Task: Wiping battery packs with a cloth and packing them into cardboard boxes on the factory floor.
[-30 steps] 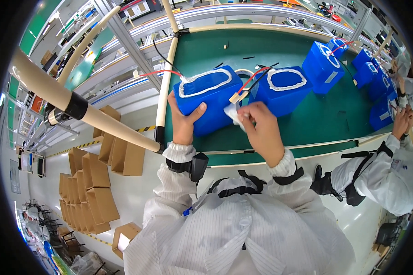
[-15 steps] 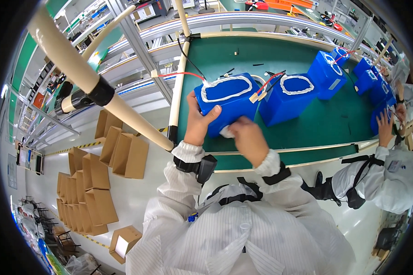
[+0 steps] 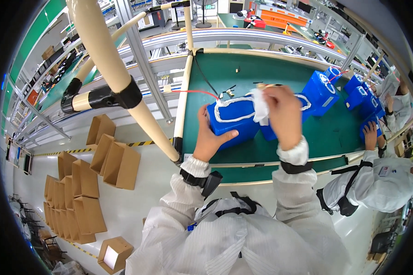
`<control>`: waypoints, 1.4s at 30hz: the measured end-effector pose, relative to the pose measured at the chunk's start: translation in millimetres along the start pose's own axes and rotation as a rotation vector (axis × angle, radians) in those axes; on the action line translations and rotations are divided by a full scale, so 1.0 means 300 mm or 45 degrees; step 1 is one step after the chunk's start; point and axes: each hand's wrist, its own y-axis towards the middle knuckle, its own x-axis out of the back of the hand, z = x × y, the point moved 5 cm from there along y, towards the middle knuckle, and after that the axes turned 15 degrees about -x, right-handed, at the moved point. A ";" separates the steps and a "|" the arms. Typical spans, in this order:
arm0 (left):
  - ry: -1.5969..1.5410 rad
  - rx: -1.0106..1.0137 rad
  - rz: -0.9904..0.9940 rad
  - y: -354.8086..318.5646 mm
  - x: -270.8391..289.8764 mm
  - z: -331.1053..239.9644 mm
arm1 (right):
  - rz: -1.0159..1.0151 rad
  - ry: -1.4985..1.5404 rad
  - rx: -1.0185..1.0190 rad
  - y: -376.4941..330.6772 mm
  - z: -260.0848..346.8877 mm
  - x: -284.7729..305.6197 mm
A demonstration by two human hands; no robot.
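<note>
Blue shrink-wrapped plastic covers the rectangular battery pack [image 3: 231, 123] that sits on the green matted workbench [image 3: 270, 73], just inside its near edge. Only the head view shows it. A white bead or cord runs around the pack's top face, and red and black wires [image 3: 206, 93] trail off its far left corner. The left hand [image 3: 209, 136] is clamped on the pack's near left corner, thumb laid along the front face and fingers wrapped over the top edge. The right hand [image 3: 283, 114] is closed on a small white cloth or tissue [image 3: 261, 106], pinched between thumb and fingers and pressed against the pack's right upper edge.

By its bulk and solid block shape, the pack looks heavy and stiff; the glossy wrap is probably slick, so a grip spanning two opposite sides or a corner seems safer than the wires, which look thin and easy to strain. The cloth looks soft and limp.

More blue packs [image 3: 320, 91] stand in a row to the right, where another person's hand [image 3: 371, 133] rests near one. Brown cardboard boxes [image 3: 114, 158] sit flat-sided and open on the pale floor at left, beside a cream round tube frame [image 3: 110, 68] with black joints.
</note>
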 end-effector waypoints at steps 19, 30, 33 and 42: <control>0.173 0.040 0.038 -0.018 0.011 0.032 | -0.079 0.142 -0.050 0.049 -0.254 0.258; 0.344 -0.095 0.107 -0.034 0.025 0.004 | 0.724 0.293 -0.288 -0.320 -0.311 -0.189; 0.218 -0.139 0.055 -0.125 0.004 -0.023 | 0.815 0.611 -0.315 -0.319 -0.285 -0.189; 0.458 -0.455 -0.017 -0.412 -0.072 -0.290 | 1.094 0.958 -0.132 -0.481 -0.177 -0.025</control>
